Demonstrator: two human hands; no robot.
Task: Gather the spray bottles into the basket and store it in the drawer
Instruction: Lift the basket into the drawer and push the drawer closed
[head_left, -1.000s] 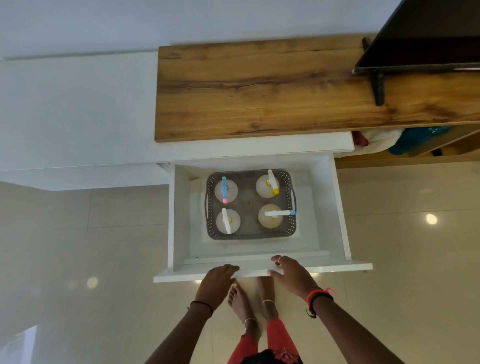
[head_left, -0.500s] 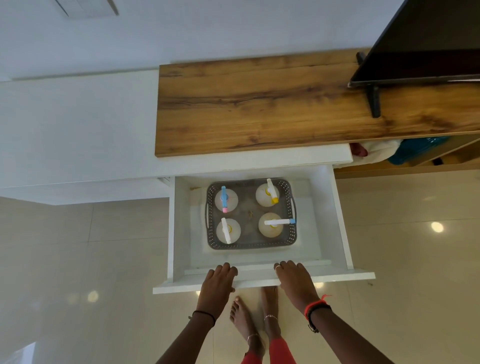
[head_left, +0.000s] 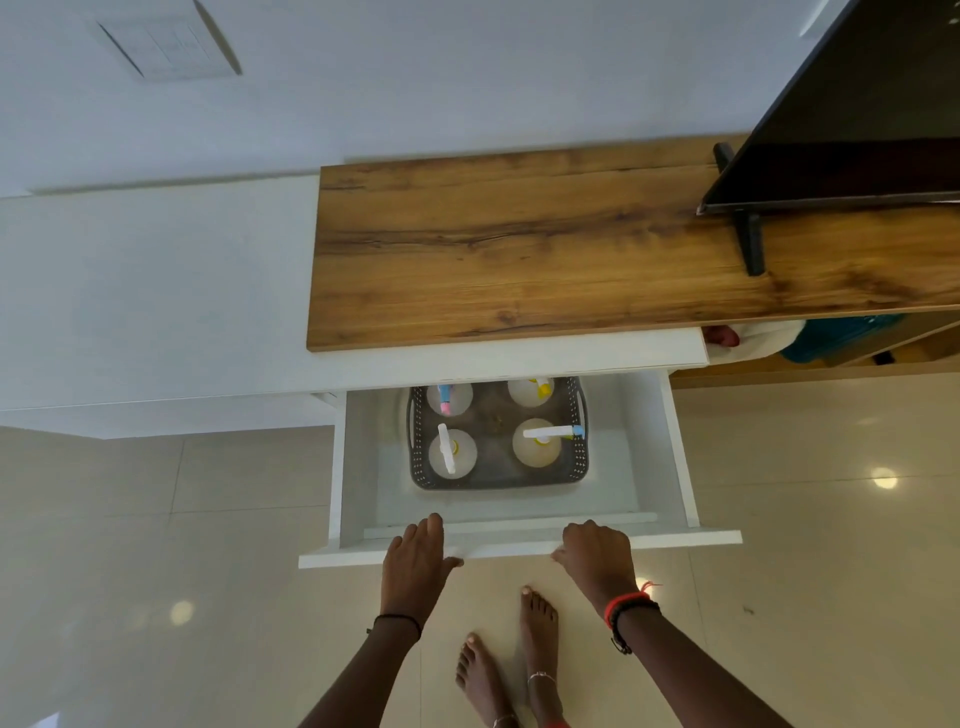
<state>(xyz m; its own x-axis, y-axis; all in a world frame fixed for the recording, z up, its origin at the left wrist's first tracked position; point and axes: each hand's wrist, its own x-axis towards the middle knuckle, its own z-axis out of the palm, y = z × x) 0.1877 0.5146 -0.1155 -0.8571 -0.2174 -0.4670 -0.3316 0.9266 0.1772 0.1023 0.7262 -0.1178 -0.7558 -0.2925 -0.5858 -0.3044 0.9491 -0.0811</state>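
Observation:
A grey perforated basket sits inside the open white drawer. It holds several round spray bottles, such as one with a white nozzle and one with a blue-tipped nozzle. The cabinet's top edge hides the basket's back part. My left hand rests on the drawer front with its fingers laid over the top edge. My right hand holds the same front further right, its fingers curled over the edge and its thumb below.
A wooden countertop lies above the drawer, with a black TV on a stand at the right. An open shelf with cloth and a blue thing is to the right. My bare feet stand on glossy tile below the drawer.
The drawer has slid inward, so the basket's rear now lies under the cabinet edge. Both hands moved forward with the drawer front, and my right hand's fingers curled over it.

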